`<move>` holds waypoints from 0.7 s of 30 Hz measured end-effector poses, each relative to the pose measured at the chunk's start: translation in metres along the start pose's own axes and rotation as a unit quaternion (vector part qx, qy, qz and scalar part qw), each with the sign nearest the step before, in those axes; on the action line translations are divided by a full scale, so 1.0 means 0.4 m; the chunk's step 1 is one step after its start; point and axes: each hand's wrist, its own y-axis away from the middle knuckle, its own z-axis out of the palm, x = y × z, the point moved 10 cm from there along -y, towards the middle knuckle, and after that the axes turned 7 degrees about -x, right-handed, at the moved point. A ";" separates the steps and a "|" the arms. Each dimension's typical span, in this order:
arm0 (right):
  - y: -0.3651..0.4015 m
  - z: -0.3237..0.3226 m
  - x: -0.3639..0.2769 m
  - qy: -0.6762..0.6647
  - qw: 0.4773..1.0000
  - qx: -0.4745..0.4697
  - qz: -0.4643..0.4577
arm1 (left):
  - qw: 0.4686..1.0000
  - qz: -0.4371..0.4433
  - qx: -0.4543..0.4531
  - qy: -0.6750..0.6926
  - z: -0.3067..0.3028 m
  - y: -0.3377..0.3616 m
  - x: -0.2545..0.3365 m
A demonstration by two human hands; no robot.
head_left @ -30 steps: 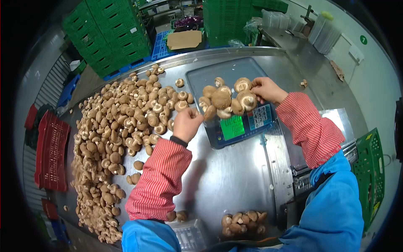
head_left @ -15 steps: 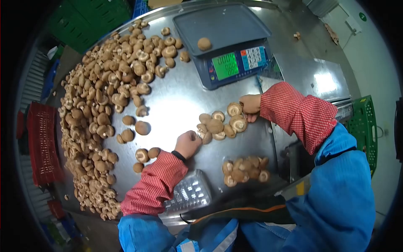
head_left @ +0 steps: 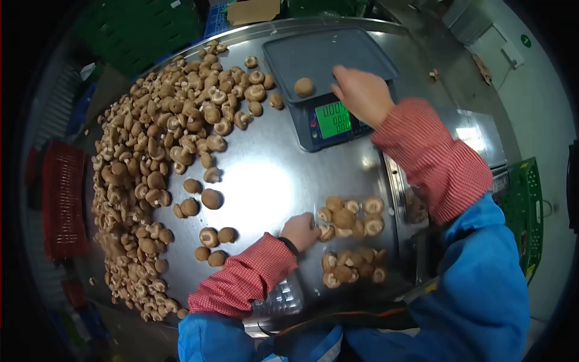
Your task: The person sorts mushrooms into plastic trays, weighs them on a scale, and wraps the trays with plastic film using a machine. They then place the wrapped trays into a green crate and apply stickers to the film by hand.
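Shiitake mushrooms, several of them, lie in a clear plastic tray (head_left: 344,218) on the steel table. At its left end is my left hand (head_left: 301,232), fingers closed on the edge. My right hand (head_left: 364,95), blurred by motion, hovers over the front of the digital scale (head_left: 329,51) with thumb and fingers apart. One loose shiitake mushroom (head_left: 304,87) sits on the scale's grey platform, just left of that hand. A second filled tray (head_left: 354,266) stands close to the first, on the side nearer my body.
A large mushroom heap (head_left: 151,145) covers the table's left side, with a few loose mushrooms (head_left: 208,236) beside it. Empty clear trays (head_left: 280,300) lie partly under my left forearm. A red crate (head_left: 63,199) stands left, a green crate (head_left: 523,211) right.
My right hand has let go of the tray's right end and moved up to the scale. The tray has shifted right and closer to me, with my left hand still at it.
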 end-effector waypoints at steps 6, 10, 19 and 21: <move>-0.214 0.119 -0.056 -0.083 0.993 0.015 -0.085 | 1.000 -0.004 -0.002 0.003 -0.003 0.001 0.002; -0.069 0.071 -0.090 -0.208 0.967 -0.090 -0.118 | 1.000 0.008 0.012 0.011 -0.006 0.000 -0.003; 0.439 0.333 -0.077 -0.107 0.954 -0.250 -0.123 | 1.000 -0.009 0.005 -0.015 0.011 -0.016 -0.028; 0.445 0.261 -0.111 -0.104 0.966 -0.189 -0.144 | 1.000 -0.014 -0.017 -0.011 0.010 -0.020 -0.043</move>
